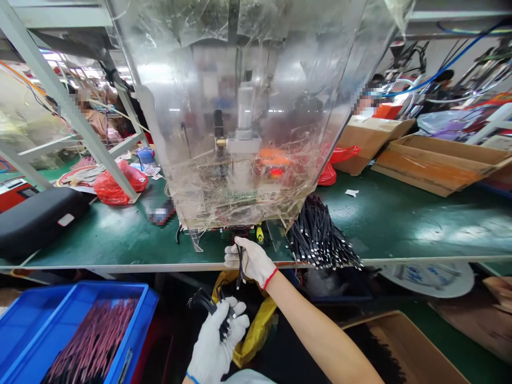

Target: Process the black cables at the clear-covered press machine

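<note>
My left hand (pixel 220 336), in a white knit glove, is closed around a small bunch of short black cables (pixel 205 301) below the bench edge. My right hand (pixel 254 260), gloved in white with a red cuff, pinches a black cable (pixel 240 261) that hangs down from the fingers. It is at the bench's front edge, just under the clear plastic guard (pixel 236 186) of a machine. Behind the scratched, cloudy plastic the machine's parts show only dimly. A large pile of black cables (pixel 320 234) with light-coloured ends lies on the bench right of the guard.
A yellow-handled tool (pixel 260 234) lies under the guard. Blue bins (pixel 146 304) at lower left hold reddish cables. A yellow bag (pixel 256 341) hangs below the bench. Cardboard boxes (pixel 436 165) and a red bag (pixel 120 184) stand on the green bench (pixel 396 213). People are in the background.
</note>
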Action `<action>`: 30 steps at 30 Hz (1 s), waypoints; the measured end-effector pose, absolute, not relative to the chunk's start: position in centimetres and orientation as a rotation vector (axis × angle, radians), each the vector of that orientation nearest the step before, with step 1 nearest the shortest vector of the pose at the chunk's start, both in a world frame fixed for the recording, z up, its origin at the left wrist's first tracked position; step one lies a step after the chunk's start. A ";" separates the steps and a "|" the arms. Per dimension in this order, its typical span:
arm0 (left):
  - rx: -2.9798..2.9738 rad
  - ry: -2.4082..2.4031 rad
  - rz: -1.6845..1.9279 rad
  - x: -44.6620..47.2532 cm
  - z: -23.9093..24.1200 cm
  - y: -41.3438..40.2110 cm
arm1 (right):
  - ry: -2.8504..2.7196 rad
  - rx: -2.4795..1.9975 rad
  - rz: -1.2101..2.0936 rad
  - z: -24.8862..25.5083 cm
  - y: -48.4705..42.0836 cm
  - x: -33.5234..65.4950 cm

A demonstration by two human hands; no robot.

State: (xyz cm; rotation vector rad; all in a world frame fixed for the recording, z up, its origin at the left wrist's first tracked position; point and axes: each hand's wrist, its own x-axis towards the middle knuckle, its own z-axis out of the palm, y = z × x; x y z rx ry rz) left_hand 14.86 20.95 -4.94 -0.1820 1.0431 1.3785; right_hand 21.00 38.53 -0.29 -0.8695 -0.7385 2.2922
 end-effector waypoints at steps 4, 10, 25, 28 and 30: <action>-0.138 0.997 1.383 14.5 -5.1 20.1 | -0.892 -0.817 2.400 -1.2 38.3 23.2; 0.145 1.173 1.086 13.0 -6.6 17.0 | -1.002 -0.872 2.682 -8.2 34.8 27.9; 0.581 1.437 0.833 13.2 -7.3 16.6 | -0.486 -1.156 2.032 -15.5 33.9 26.5; 0.564 1.417 0.817 13.2 -8.0 16.8 | -0.413 -1.124 2.428 -16.5 32.1 26.8; 0.530 1.423 0.781 13.1 -8.4 16.7 | -0.341 -1.029 2.553 -17.0 30.9 26.6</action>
